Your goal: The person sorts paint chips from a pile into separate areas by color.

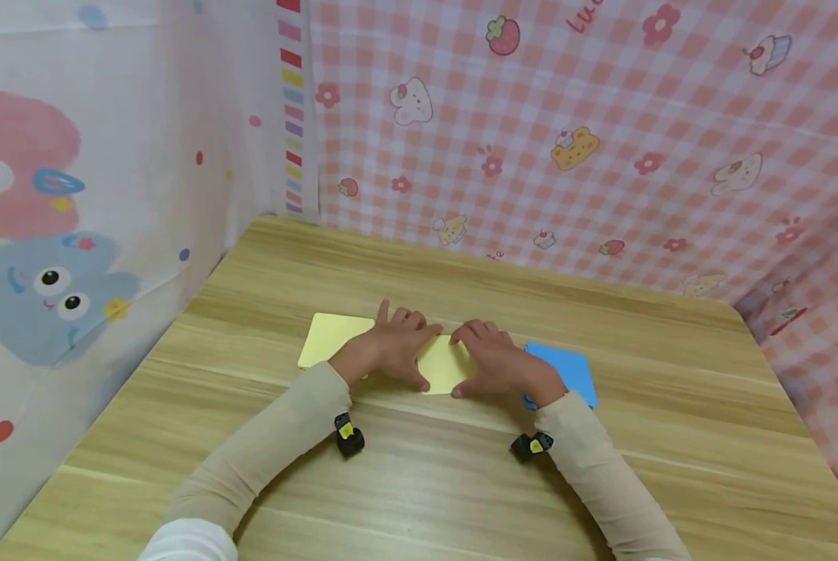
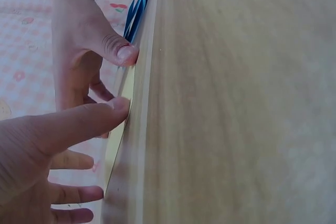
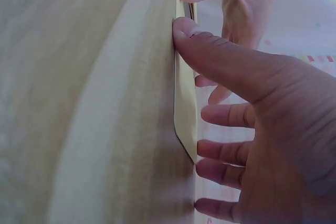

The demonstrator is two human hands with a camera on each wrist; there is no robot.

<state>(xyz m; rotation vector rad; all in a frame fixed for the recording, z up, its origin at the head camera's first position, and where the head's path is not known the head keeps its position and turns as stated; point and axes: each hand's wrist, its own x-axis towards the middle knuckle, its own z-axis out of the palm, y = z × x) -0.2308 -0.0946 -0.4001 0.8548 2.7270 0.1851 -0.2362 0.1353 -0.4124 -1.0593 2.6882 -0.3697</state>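
Observation:
A yellow square card (image 1: 441,366) lies flat on the table between the two hands. My left hand (image 1: 394,348) reaches over its left side, thumb at the near edge and fingers spread towards the far edge. From the other side, my right hand (image 1: 494,362) has its thumb at the near right corner and its fingertips at the far edge. Both thumbs rest on the near edge in the left wrist view, where the card (image 2: 116,140) appears nearly edge-on. The right fingers (image 3: 226,151) are extended along the card's side in the right wrist view.
Another yellow card (image 1: 331,336) lies left of the left hand, partly under it. Blue cards (image 1: 566,372), slightly fanned, lie beneath the right wrist. The wooden table (image 1: 419,483) meets patterned cloth (image 1: 531,101) at the back. Small black cameras (image 1: 350,438) hang at the wrists.

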